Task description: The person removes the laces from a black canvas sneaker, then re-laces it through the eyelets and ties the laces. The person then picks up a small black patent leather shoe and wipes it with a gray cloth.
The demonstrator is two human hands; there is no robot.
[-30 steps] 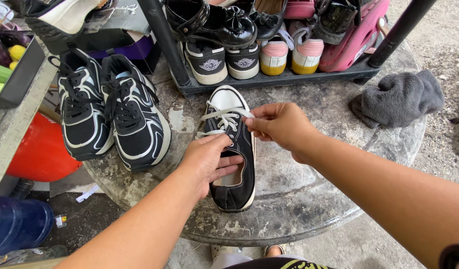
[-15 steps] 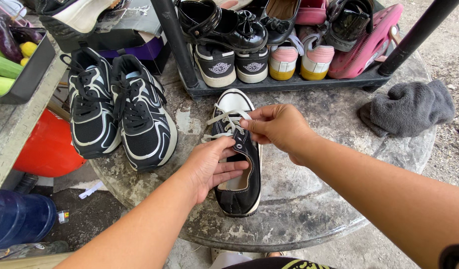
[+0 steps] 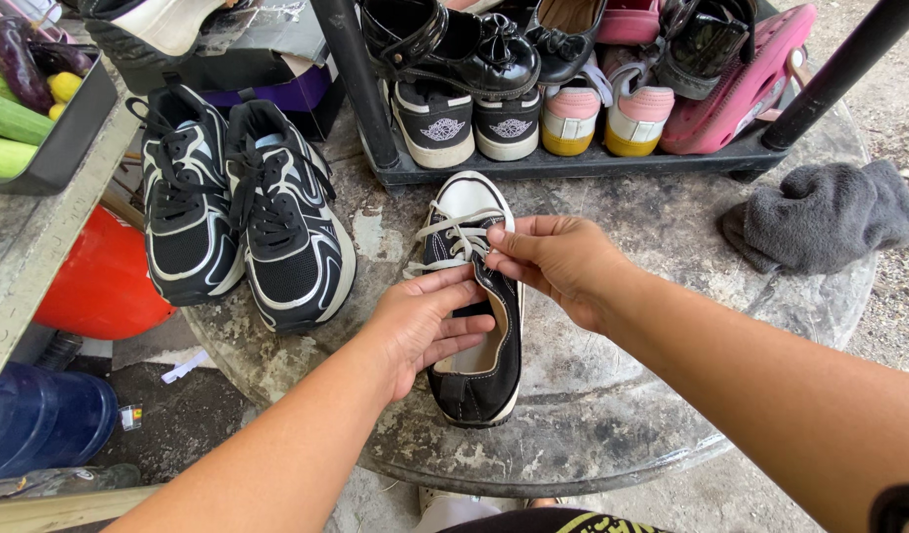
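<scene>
Your left hand point(image 3: 430, 321) lies palm-down across the open mouth of a black canvas sneaker point(image 3: 474, 306), fingers curled loosely over the tan lining and the collar, pressing the shoe to the surface rather than closing around it. Your right hand point(image 3: 553, 259) pinches a flat white lace point(image 3: 452, 235) between thumb and fingertips at the top of the lacing, the other fingers folded in. The sneaker has a white rubber toe cap, a white-stitched heel and a thin pale sole; it lies toe away from you near the middle of a round stone tabletop point(image 3: 612, 395), whose surface is mottled grey with flaking patches.

Just to the left of it stands a pair of chunky black running shoes point(image 3: 242, 212) with white piping and thick soles. Behind it, a black metal rack point(image 3: 573, 168) holds glossy black leather shoes, black-and-white high-tops and pink-and-yellow sneakers. A crumpled grey knitted cloth point(image 3: 825, 217) rests at the right edge of the tabletop. At the far left, a dark tray point(image 3: 64, 138) holds green and purple vegetables above a red rounded container point(image 3: 104, 281).
</scene>
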